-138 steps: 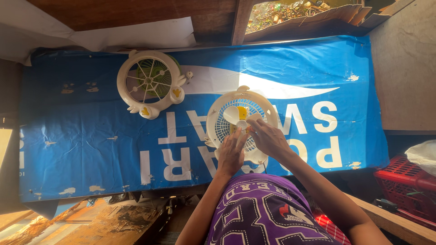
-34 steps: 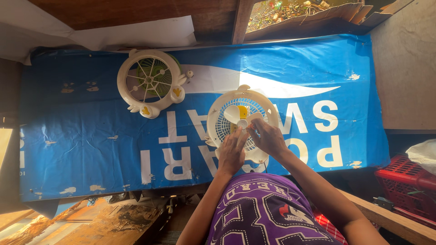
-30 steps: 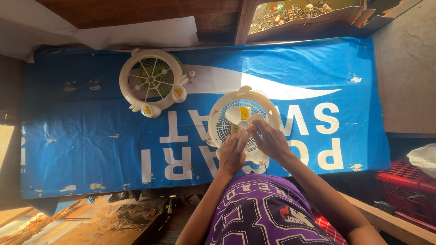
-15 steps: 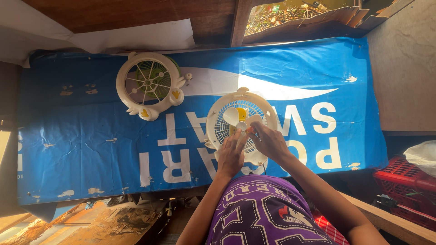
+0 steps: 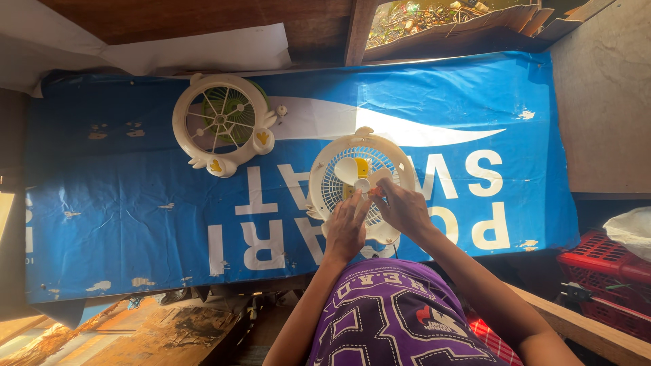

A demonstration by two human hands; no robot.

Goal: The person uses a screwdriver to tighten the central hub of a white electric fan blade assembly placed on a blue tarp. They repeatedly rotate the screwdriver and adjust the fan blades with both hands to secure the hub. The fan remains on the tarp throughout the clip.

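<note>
Bench (image 5: 102, 224) covered by blue printed sheet with big white letters, upside down from this view. Far left: wooden boards (image 5: 135, 335) below the bench edge. Upper left on the sheet: round cream fan grille (image 5: 222, 124) lying flat, green blades visible through the spokes, small yellow-marked tabs on its lower rim; well apart from the hands. White paper (image 5: 203, 51) lies behind it at the back edge. Centre-right: second small fan (image 5: 361, 183), cream round housing, blue mesh, white blades, yellow part behind the hub, flat on the sheet near the front edge. Left hand (image 5: 346, 229) rests on the fan's lower front, fingers (image 5: 357, 203) stretched toward the hub, touching the mesh, not clenched. Right hand (image 5: 405, 209) sits just beside it on the fan's lower right, fingers (image 5: 382, 193) pinched together at the hub by the blades; can't tell whether they're gripping a small part or the hub itself. Purple jersey (image 5: 393, 318) below. Far right: red crate (image 5: 603, 271), white plastic bag (image 5: 630, 230) above it.
</note>
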